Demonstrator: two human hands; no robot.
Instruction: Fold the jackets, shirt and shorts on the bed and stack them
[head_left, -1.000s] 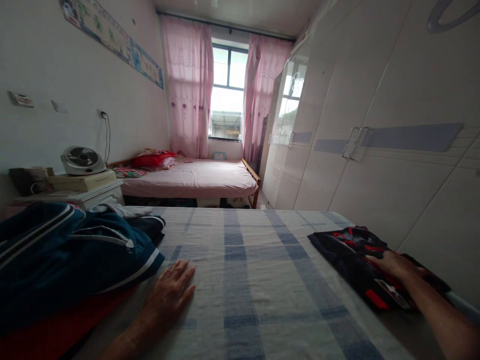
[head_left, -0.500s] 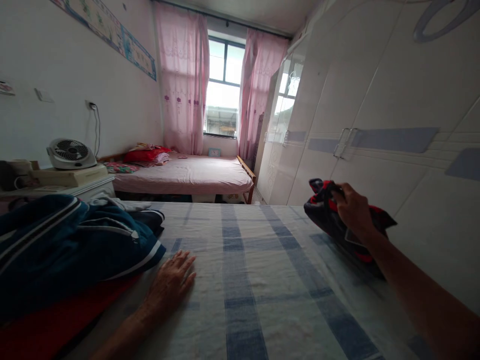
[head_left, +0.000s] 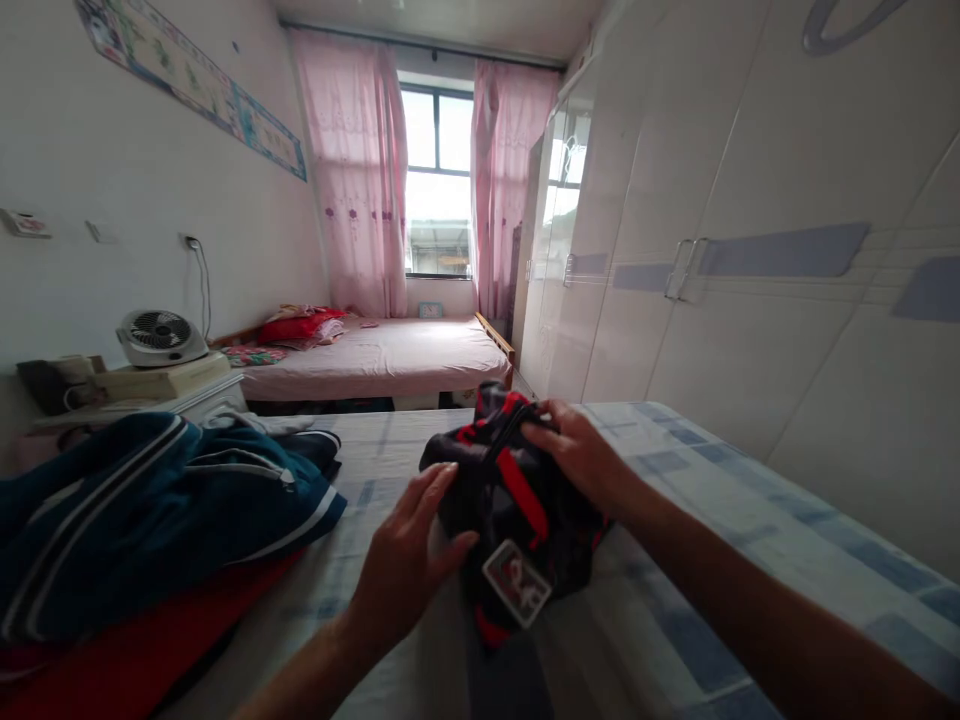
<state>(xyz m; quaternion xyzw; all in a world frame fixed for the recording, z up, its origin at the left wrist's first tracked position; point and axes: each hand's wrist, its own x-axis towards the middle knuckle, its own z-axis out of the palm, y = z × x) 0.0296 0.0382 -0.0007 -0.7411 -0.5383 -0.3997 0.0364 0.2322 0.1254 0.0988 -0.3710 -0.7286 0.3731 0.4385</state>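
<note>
A crumpled black-and-red fabric bundle (head_left: 555,510) with a red strip and a square white-edged patch (head_left: 517,583) is at the middle of the bed. Whether it is a garment or a bag, I cannot tell. My right hand (head_left: 581,445) grips its upper edge, fingers closed on the cloth. At its left side is my left hand (head_left: 409,545), thumb and fingers apart, the fingertips against or just beside the fabric. Under the bundle lies a blue-and-white checked sheet (head_left: 675,580).
Left of my left hand lie a teal jacket (head_left: 165,510) with white stripes and a red cloth (head_left: 202,620). Beyond are a small fan (head_left: 161,335) on a cabinet and a second bed (head_left: 405,350) with pink bedding. A white wardrobe (head_left: 712,360) lines the right side.
My right hand has carried the black-and-red bundle from the bed's right side to the middle. My left hand has lifted off the sheet and moved right to the bundle.
</note>
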